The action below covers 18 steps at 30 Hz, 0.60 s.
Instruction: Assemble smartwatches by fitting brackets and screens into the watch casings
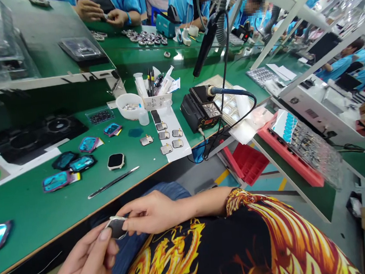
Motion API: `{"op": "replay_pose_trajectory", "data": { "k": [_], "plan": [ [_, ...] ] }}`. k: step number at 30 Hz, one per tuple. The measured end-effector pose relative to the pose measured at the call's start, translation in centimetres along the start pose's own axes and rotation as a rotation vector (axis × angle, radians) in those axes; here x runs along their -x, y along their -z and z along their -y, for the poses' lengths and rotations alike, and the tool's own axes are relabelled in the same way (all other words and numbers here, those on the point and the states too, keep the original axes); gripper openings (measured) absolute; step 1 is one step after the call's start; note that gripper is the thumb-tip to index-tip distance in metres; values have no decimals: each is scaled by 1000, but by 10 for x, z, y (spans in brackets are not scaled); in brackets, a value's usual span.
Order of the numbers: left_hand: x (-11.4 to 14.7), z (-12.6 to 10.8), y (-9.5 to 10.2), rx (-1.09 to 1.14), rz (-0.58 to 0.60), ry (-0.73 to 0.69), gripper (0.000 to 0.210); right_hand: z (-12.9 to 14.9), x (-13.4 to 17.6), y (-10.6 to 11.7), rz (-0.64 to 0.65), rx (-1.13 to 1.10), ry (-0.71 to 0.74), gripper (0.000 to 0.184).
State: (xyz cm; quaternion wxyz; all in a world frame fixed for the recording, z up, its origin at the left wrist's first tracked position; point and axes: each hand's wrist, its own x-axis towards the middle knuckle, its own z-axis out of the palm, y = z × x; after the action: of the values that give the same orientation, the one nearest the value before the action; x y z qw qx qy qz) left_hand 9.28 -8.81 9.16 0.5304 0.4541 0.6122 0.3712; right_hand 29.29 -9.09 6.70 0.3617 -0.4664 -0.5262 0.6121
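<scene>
A small dark, rounded-square watch part [116,227] with a pale silvery rim is held over my lap, in front of the bench edge. My left hand [84,260] pinches its left side between thumb and fingers. From the right, my right hand [153,212] grips the opposite side with thumb and fingertips. Above them on the green bench lie black tweezers [113,183] and a square watch [116,161] with a dark face and light frame. Left of these are several blue-filmed watch screens [57,181].
Several flat metal-faced parts lie on a white sheet [179,153]. Behind are a white bowl [131,112], a small bottle [143,117], a pen holder [157,102] and a black soldering station [201,109] with cables. A red tray [266,146] stands right. Co-workers sit across the bench.
</scene>
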Motion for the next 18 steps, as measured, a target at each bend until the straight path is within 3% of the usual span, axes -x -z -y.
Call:
{"op": "replay_pose_trajectory", "data": {
  "k": [3,7,12,18],
  "plan": [
    [-3,-4,-5,145,-33,126,63,-2,-1,-1,-1,7,0,42],
    [-6,0,-8,164,5,159,61,-1,-2,3,-63,219,60,38],
    [-6,1,-2,20,-10,112,54,0,-5,4,-84,507,169,37],
    [-10,14,9,-153,-73,86,64,-14,-11,-5,-36,731,292,42]
  ]
}}
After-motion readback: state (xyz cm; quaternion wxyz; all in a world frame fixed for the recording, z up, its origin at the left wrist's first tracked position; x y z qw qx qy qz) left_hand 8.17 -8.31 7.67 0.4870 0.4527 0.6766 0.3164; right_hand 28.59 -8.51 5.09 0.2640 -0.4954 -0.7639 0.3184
